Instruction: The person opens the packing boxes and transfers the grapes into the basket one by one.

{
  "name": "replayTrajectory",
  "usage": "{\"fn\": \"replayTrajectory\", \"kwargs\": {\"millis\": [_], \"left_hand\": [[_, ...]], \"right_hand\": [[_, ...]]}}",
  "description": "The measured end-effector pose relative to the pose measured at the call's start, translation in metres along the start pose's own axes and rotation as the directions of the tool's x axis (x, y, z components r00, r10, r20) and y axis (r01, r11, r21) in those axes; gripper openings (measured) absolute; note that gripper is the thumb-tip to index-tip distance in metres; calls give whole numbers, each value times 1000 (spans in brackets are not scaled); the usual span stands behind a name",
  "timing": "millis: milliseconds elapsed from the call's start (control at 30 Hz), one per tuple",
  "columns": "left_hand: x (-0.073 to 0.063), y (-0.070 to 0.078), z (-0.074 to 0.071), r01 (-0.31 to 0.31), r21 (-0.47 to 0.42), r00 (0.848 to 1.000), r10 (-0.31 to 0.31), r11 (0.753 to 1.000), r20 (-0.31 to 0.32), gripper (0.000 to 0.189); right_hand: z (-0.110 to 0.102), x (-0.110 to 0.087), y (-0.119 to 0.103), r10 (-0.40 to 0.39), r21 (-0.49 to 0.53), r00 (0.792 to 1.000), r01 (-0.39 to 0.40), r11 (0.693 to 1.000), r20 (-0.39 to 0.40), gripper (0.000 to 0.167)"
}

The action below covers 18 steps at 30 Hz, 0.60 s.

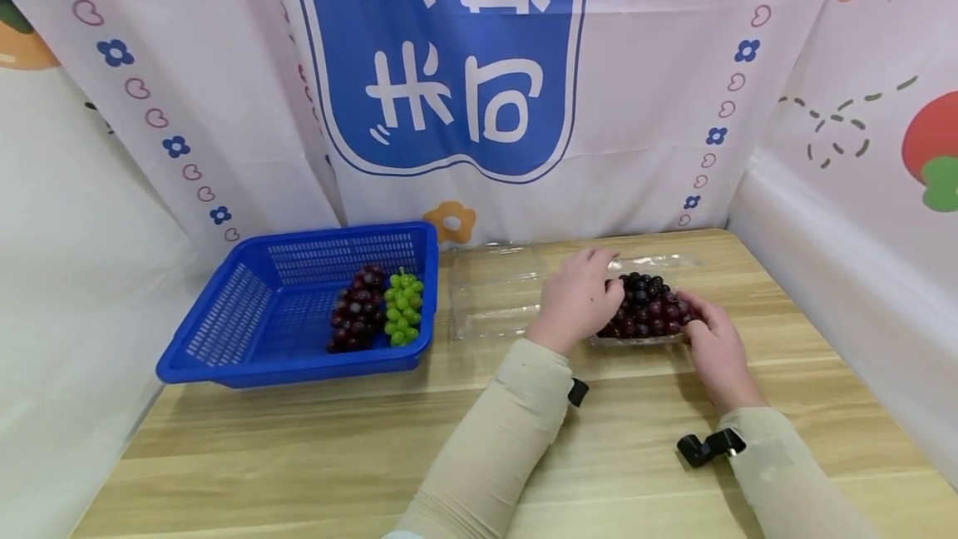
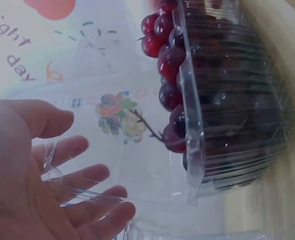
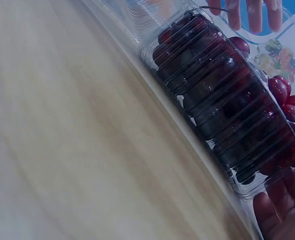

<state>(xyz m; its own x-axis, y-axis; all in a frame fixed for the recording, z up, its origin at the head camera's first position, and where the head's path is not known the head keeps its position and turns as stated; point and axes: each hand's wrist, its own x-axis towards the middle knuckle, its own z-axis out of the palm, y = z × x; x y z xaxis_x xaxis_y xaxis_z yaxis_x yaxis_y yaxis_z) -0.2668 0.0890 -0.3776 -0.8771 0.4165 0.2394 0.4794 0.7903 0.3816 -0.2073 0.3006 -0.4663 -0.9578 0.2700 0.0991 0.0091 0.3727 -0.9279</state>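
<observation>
Dark red grapes (image 1: pixel 642 306) fill a clear plastic clamshell box (image 2: pixel 232 110) on the table, heaped above its rim. Its transparent lid (image 2: pixel 152 172), printed with a fruit picture, is raised at the back. My right hand (image 1: pixel 718 348) grips the box's right end, thumb in front and fingers around the side. Over the box's left end is my left hand (image 1: pixel 576 298), its fingers loosely spread at the lid's edge in the left wrist view. A bare grape stem (image 2: pixel 146 124) sticks out of the bunch toward the lid.
To the left stands a blue plastic basket (image 1: pixel 299 368) holding a bunch of dark grapes (image 1: pixel 355 310) and a bunch of green grapes (image 1: pixel 402 308). Another clear plastic container (image 1: pixel 494 289) lies between basket and box. A printed curtain (image 1: pixel 659 90) hangs behind the table.
</observation>
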Motion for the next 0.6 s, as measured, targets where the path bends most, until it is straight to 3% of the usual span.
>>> {"fn": "replayTrajectory", "kwargs": {"millis": [233,600], "left_hand": [[0,-3,-8,6,-97,996,-15,995,-92,59],[-2,-2,-11,4,-154,991,-25,988,-135,65]], "right_hand": [[-1,1,5,-25,-9,999,25,1000,21,55],[-1,0,4,-22,-28,999,23,999,31,53]]}}
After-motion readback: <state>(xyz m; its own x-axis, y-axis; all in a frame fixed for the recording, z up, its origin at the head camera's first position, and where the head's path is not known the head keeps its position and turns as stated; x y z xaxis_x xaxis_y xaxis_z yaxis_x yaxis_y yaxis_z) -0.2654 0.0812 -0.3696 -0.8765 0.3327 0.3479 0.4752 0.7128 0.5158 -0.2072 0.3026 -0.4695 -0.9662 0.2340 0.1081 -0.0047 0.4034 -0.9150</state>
